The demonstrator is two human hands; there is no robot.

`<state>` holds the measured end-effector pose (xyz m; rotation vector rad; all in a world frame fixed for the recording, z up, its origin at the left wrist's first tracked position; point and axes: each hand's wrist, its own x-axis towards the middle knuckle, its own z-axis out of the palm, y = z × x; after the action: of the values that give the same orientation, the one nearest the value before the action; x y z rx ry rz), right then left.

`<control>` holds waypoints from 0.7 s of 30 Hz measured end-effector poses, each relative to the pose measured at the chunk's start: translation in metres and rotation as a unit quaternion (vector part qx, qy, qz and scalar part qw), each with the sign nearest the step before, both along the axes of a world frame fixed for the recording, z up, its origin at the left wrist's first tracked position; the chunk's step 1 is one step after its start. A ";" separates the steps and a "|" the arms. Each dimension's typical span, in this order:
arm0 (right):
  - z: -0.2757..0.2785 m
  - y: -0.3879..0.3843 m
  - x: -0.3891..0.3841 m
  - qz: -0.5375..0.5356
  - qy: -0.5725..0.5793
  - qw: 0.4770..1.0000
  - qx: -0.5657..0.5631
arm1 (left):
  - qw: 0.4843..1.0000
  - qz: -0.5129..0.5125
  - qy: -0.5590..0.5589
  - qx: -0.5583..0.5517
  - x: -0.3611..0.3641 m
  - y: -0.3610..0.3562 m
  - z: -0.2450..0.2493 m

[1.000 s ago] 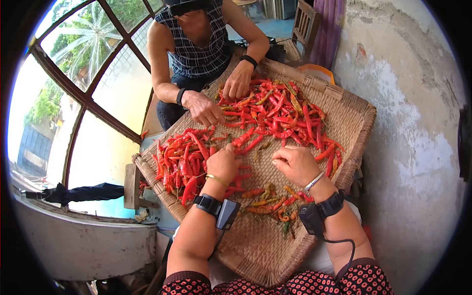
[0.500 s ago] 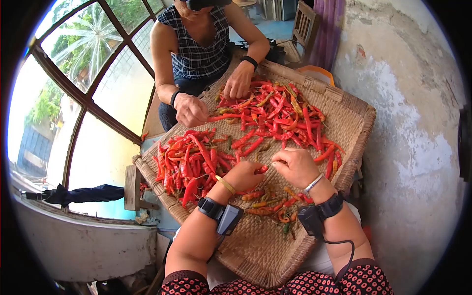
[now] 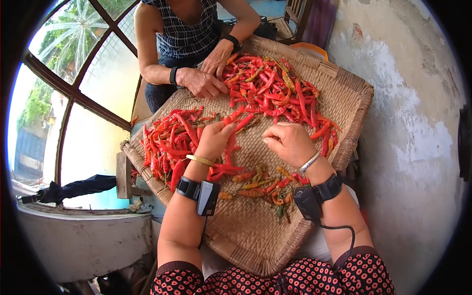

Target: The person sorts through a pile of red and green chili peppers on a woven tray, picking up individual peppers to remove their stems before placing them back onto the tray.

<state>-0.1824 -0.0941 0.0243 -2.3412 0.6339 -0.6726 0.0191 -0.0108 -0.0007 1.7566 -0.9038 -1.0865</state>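
My left hand (image 3: 215, 141) is closed beside the left heap of red chili peppers (image 3: 172, 142). A red chili pepper (image 3: 230, 147) shows along its fingers, pointing down; the palm side is hidden. My right hand (image 3: 291, 143) hovers over the middle of the woven tray (image 3: 246, 231), thumb and fingers pinched together; whatever is between them is too small to make out. Below both hands lies a small group of orange, greenish and shrivelled peppers (image 3: 260, 189). A larger heap of red peppers (image 3: 270, 91) covers the far part of the tray.
Across the tray sits another person (image 3: 189, 39), with hands (image 3: 204, 81) at the far heap's left edge. A rough plastered wall (image 3: 398, 123) stands on the right. Window panes (image 3: 93, 152) and a folded dark umbrella (image 3: 83, 189) are on the left.
My left hand has moved left and away from my right hand, toward the left heap. The other person's hands have come together. The whole view has shifted slightly.
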 end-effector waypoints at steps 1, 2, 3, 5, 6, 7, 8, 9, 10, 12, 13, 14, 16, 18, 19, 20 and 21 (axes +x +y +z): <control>-0.001 -0.001 0.000 0.002 -0.001 1.000 0.001 | 0.996 0.054 0.044 -0.060 0.002 -0.001 0.002; -0.001 0.000 0.000 0.001 0.001 1.000 0.004 | 0.983 0.109 0.088 -0.119 0.003 -0.002 0.002; -0.001 0.000 0.000 0.002 0.003 1.000 0.001 | 0.969 0.145 0.120 -0.160 0.004 -0.004 0.002; -0.002 -0.001 0.000 0.001 -0.003 1.000 -0.007 | 0.954 0.177 0.102 -0.221 0.011 -0.007 -0.009; -0.003 -0.001 0.000 0.001 -0.001 1.000 -0.004 | 0.954 0.178 0.103 -0.218 0.016 -0.003 -0.017; -0.003 -0.002 0.001 0.000 0.000 1.000 -0.007 | 0.964 0.111 -0.144 -0.197 0.022 0.000 -0.023; -0.003 -0.002 0.000 -0.001 0.001 1.000 -0.010 | 0.909 0.034 -0.381 -0.163 0.024 0.002 -0.030; -0.002 -0.001 0.000 -0.005 0.000 1.000 -0.008 | 0.885 0.007 -0.460 -0.077 0.012 0.007 -0.009; -0.003 -0.001 0.000 -0.008 0.003 1.000 -0.007 | 0.886 0.005 -0.457 -0.078 0.007 0.009 -0.004; -0.003 -0.001 -0.001 -0.024 0.013 1.000 -0.001 | 0.846 -0.057 -0.529 0.023 -0.001 0.011 -0.003; -0.001 -0.001 -0.001 -0.022 0.006 1.000 0.003 | 0.847 -0.079 -0.522 0.068 -0.001 0.010 -0.004; -0.001 -0.002 -0.002 -0.027 0.010 1.000 0.001 | 0.848 -0.082 -0.519 0.064 -0.001 0.010 -0.006; -0.003 -0.003 -0.002 -0.021 0.006 1.000 -0.004 | 0.844 -0.152 -0.509 0.068 0.001 0.013 -0.011; -0.005 -0.005 -0.004 -0.028 0.013 1.000 -0.003 | 0.841 -0.163 -0.512 0.067 0.000 0.011 -0.010; -0.007 -0.007 -0.005 -0.034 0.009 0.999 -0.007 | 0.846 -0.190 -0.492 0.086 -0.001 0.011 -0.007; -0.007 -0.009 -0.006 -0.039 0.006 0.999 -0.013 | 0.849 -0.215 -0.471 0.103 -0.002 0.011 -0.004; -0.007 -0.010 -0.008 -0.047 0.014 0.999 -0.004 | 0.851 -0.214 -0.468 0.099 -0.003 0.014 -0.003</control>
<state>-0.1905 -0.1041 0.0177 -2.3435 0.7585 -0.6876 0.0164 0.0028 -0.0039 2.3633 -1.8993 -0.5199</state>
